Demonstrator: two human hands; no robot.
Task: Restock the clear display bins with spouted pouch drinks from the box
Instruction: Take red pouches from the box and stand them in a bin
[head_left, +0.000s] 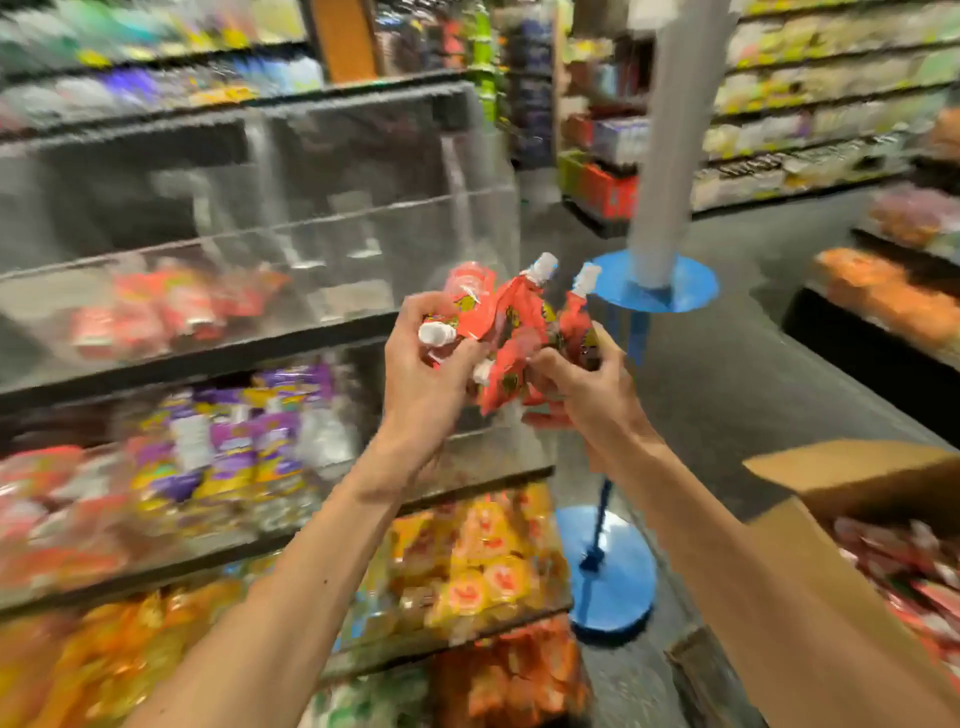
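Note:
Both hands hold a bunch of several red spouted pouches (511, 322) with white caps, raised in front of the clear bins. My left hand (426, 374) grips the left side of the bunch, with one white cap against its fingers. My right hand (587, 384) grips the right side from below. The upper clear bin (249, 291) to the left holds a few red pouches. The open cardboard box (841, 483) at the lower right shows more red pouches inside. The view is blurred by motion.
Lower clear bins hold purple-yellow pouches (234, 441), yellow packs (478, 561) and orange packs. A blue stand (613, 571) with a round base and a white pole (670, 156) stands just right of the bins. Shelves line the far aisle.

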